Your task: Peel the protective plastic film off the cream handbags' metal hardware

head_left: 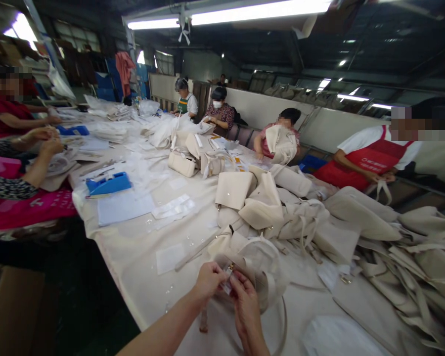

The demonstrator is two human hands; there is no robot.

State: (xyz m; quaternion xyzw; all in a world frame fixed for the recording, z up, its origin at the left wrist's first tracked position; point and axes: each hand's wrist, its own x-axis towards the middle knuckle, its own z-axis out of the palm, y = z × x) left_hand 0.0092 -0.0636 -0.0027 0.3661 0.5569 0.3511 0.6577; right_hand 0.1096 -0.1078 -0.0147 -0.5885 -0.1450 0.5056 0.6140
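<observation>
A small clasp (pixel 229 271) on a cream bag (pixel 257 267) was pinched between the left hand (pixel 207 282) and the right hand (pixel 244 299), both closed on it at the bag's near edge. The bag was judged light, soft and floppy, its fabric likely to sag; a firmer hold would be had at the stiff hardware or the seam. Just beyond the bag, a heap of like bags (pixel 282 207) was piled on the table (pixel 141 257). Well beyond the bag to the left, a blue dispenser (pixel 109 184) was seen, and farther still, seated workers (pixel 218 111).
</observation>
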